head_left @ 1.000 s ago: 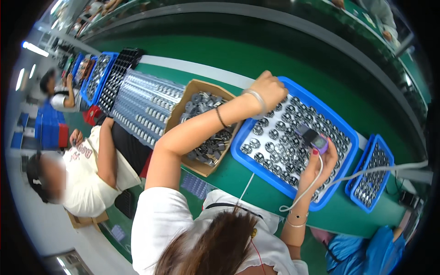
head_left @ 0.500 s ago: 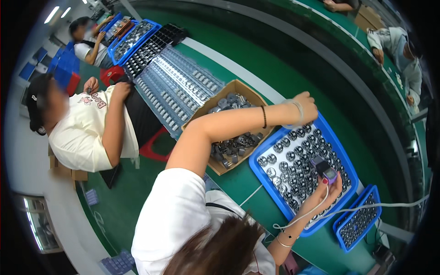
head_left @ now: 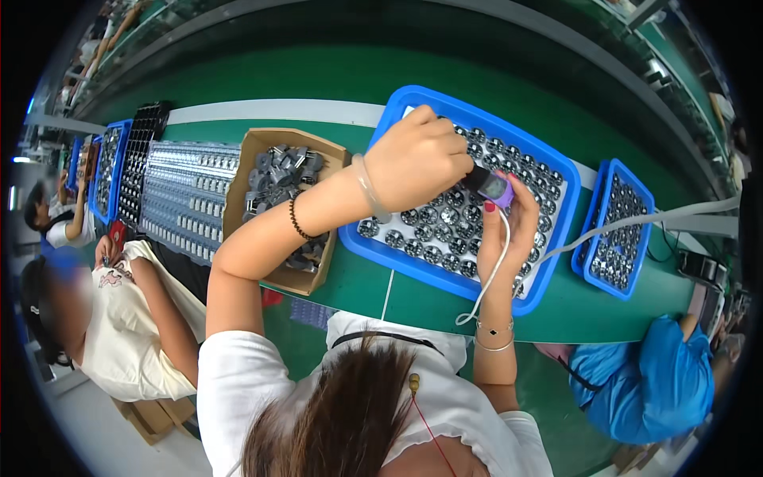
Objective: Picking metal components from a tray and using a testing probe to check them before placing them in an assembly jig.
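Taking the big blue tray as the clock's centre, over at eight o'clock sat a co-worker in a cream shirt, with a black grid tray out at the nine o'clock edge. Next in line came a clear tray set with rows of pale parts, then a cardboard box heaped with grey parts, all at nine. And there was the left hand, arched over the ten o'clock side of the big blue tray, fingers curled under; whether they gripped anything, one could not tell! Below lay silvery round parts on white lining. Just right of centre hung the purple-and-black device, its dark end right beside the left knuckles. The right hand, toward four, had its fingers closed around it. A white cable ran off toward three, crossing a smaller blue tray on the green worktop.
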Demonstrator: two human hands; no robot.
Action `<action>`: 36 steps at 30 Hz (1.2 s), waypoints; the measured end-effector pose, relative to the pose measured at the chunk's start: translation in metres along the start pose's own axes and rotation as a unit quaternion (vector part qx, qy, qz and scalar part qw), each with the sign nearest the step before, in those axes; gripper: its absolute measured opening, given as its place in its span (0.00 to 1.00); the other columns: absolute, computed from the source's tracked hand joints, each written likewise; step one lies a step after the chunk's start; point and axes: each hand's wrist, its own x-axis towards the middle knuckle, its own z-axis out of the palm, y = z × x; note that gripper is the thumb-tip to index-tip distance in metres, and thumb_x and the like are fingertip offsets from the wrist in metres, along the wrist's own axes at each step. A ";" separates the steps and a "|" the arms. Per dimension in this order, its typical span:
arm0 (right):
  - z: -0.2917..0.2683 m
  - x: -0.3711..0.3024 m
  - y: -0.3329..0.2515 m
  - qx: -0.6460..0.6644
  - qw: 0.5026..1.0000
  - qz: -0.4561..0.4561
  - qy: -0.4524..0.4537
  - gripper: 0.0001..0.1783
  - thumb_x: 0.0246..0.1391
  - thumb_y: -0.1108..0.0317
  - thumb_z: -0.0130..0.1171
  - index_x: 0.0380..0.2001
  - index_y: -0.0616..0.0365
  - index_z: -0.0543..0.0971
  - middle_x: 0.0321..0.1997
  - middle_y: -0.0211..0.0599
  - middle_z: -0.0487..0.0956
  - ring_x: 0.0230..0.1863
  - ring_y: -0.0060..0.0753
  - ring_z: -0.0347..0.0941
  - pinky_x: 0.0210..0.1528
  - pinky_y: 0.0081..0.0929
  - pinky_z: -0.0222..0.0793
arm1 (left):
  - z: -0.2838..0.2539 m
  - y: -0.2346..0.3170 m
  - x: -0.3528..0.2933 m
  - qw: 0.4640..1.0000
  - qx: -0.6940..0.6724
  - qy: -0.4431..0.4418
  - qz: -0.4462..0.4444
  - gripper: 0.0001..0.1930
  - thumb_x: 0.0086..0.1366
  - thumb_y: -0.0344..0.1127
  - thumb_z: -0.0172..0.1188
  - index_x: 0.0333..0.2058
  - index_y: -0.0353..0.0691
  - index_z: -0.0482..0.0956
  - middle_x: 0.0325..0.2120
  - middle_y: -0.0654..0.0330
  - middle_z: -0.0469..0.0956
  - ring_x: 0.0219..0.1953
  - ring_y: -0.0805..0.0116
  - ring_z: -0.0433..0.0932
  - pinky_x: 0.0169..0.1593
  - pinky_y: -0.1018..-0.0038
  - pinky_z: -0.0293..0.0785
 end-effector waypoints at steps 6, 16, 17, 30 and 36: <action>-0.005 -0.004 0.002 0.068 0.997 0.021 0.020 0.22 0.57 0.76 0.53 0.54 0.65 0.64 0.52 0.47 0.71 0.54 0.34 0.67 0.57 0.27 0.61 | -0.005 0.003 -0.001 0.999 -0.034 -0.008 -0.006 0.10 0.48 0.32 0.65 0.32 0.46 0.80 0.26 0.69 0.74 0.33 0.70 0.72 0.40 0.74 0.62; -0.005 -0.005 0.001 0.116 0.993 0.010 0.032 0.23 0.57 0.73 0.55 0.54 0.64 0.64 0.52 0.47 0.72 0.53 0.33 0.68 0.56 0.27 0.62 | -0.007 -0.005 -0.009 0.989 -0.141 -0.023 -0.042 0.13 0.48 0.31 0.67 0.34 0.44 0.79 0.36 0.62 0.78 0.39 0.63 0.75 0.45 0.70 0.66; -0.006 -0.006 0.000 0.116 0.993 0.019 0.033 0.23 0.57 0.72 0.55 0.54 0.64 0.64 0.52 0.47 0.72 0.53 0.33 0.68 0.56 0.27 0.62 | -0.006 -0.006 -0.010 0.988 -0.151 -0.015 -0.028 0.11 0.48 0.30 0.66 0.33 0.43 0.79 0.35 0.62 0.78 0.39 0.63 0.75 0.45 0.69 0.67; -0.010 -0.010 0.003 0.056 0.997 -0.058 0.007 0.22 0.55 0.77 0.54 0.53 0.64 0.64 0.53 0.51 0.70 0.53 0.39 0.69 0.56 0.31 0.64 | -0.005 -0.006 -0.012 0.985 -0.172 0.013 -0.015 0.07 0.49 0.27 0.65 0.29 0.40 0.80 0.36 0.60 0.79 0.36 0.62 0.76 0.43 0.70 0.70; -0.011 -0.012 0.000 0.092 0.994 -0.049 0.018 0.22 0.54 0.78 0.55 0.52 0.64 0.63 0.52 0.51 0.71 0.54 0.40 0.69 0.56 0.32 0.64 | -0.004 -0.007 -0.013 0.972 -0.231 0.010 -0.038 0.06 0.50 0.27 0.65 0.29 0.39 0.80 0.36 0.60 0.79 0.36 0.62 0.76 0.43 0.69 0.71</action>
